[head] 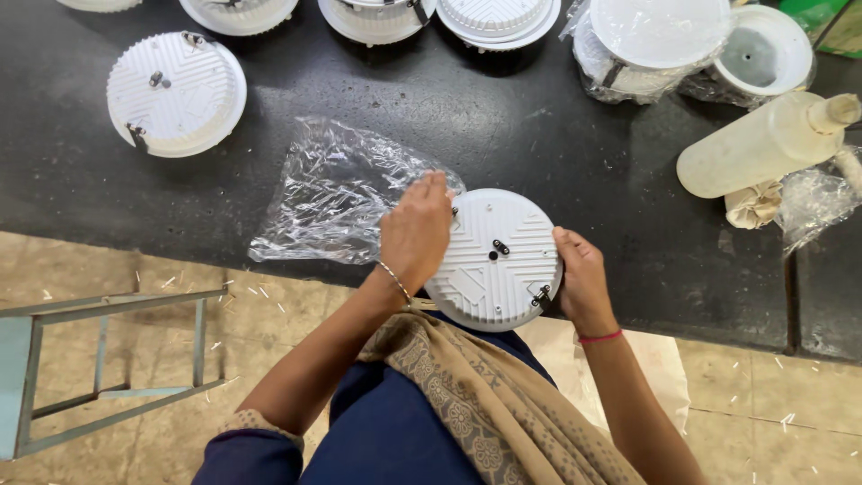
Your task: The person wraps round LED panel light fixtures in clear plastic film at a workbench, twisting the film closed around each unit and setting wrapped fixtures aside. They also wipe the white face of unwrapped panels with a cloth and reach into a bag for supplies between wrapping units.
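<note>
With both hands on it, I hold a round white ribbed light housing (495, 260) at the near edge of the black bench (539, 135), back face up, part of it overhanging the edge toward my lap. My left hand (415, 235) lies over its left rim, fingers curled down onto the ribbed face; its grip is closed on the housing. My right hand (582, 280) clasps the right rim just beside a black spring clip, grip likewise closed on it. Holding at opposite sides keeps the disc level and probably stops it turning; the back face is up so the clips and centre screws can be seen.

A crumpled clear plastic bag (337, 193) lies flat on the bench just left of the housing, touching my left fingers, mouth toward the housing; nothing in it that I can see.

Far left, another housing (176, 93) sits back-up, unwrapped. A row of similar white housings (494, 20) runs along the far edge, partly cut off. Far right, one housing in a clear bag (651, 45) already sits wrapped. Beside it an open white round shell (763, 54) shows a grey inside. A cloudy plastic bottle (763, 144) lies on its side at right; contents cannot be told. A blue-grey metal stool frame (108, 359) stands on the floor, near left.
</note>
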{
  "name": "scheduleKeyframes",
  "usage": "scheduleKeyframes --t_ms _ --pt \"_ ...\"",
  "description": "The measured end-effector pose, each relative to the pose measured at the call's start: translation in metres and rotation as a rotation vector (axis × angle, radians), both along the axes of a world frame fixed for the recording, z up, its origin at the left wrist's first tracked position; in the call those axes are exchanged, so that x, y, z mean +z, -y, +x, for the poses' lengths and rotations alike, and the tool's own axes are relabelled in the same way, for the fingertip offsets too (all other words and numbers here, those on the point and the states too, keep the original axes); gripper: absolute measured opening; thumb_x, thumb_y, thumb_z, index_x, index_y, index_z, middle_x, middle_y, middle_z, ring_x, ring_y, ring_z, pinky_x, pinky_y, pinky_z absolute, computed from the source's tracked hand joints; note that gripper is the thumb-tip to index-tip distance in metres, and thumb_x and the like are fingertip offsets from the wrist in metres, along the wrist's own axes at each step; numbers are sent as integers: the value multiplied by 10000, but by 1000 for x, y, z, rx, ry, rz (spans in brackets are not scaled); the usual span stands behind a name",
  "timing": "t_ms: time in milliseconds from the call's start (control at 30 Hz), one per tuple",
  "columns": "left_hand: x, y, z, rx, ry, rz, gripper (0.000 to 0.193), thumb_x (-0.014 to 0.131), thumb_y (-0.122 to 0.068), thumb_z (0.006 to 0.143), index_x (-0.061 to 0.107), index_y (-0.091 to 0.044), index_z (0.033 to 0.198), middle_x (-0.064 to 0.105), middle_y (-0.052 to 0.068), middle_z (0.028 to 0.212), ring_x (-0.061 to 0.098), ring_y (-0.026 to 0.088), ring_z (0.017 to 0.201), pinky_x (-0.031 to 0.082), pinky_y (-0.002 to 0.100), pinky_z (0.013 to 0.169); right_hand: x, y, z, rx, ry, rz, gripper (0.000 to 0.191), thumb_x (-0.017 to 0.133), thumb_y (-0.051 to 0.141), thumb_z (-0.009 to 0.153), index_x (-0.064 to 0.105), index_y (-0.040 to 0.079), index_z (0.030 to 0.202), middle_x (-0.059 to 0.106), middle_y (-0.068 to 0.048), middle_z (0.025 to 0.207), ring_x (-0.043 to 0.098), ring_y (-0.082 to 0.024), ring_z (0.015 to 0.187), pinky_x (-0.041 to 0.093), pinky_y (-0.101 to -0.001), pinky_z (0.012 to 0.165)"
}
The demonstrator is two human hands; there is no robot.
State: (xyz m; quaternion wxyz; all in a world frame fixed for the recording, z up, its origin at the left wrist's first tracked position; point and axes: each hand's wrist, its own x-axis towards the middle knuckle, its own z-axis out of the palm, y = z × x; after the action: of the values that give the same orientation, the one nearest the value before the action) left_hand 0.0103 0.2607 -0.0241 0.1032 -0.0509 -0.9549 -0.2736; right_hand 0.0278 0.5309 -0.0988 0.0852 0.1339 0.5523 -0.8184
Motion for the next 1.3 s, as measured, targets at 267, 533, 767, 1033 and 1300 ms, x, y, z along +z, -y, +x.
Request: scheduleKeyframes --t_ms 267,533,767,1033,1300 --pt "-16 -26 -2 -128 -154 -58 419 516 -210 1039 591 59 1352 600 221 1421 535 345 1361 444 435 1075 -15 5 -10 -97 -120 81 257 559 192 1090 697 -23 1064 714 -27 940 634 -67 812 529 -231 752" --pt "-28 -40 -1 -210 -100 -11 384 538 -196 1032 609 43 1324 595 206 1430 537 332 1364 409 421 1131 -25 28 -32 -127 -87 35 263 562 204 1077 694 -14 1013 718 -32 897 638 -68 768 535 -238 710" --pt "-26 -55 -6 -216 -130 160 382 527 -179 1032 601 34 1341 605 203 1424 550 346 1352 430 418 1122 9 57 -31 63 38 -104 286 541 232 1064 648 -13 1168 722 -57 1038 690 -113 894 579 -269 791" --pt "-18 -37 0 -223 -158 172 477 552 -109 936 562 38 1389 558 224 1486 528 354 1380 424 412 1137 5 98 -12 162 -67 -5 274 542 104 1032 581 -5 1281 690 -86 1190 667 -116 1016 556 -260 843" --pt "-15 11 5 -217 -137 123 527 591 -104 852 577 38 1359 582 204 1444 528 341 1383 396 420 1158 -23 128 -27 79 -77 -172 220 561 95 1054 563 -31 1235 676 -83 1083 650 -134 947 544 -273 832"
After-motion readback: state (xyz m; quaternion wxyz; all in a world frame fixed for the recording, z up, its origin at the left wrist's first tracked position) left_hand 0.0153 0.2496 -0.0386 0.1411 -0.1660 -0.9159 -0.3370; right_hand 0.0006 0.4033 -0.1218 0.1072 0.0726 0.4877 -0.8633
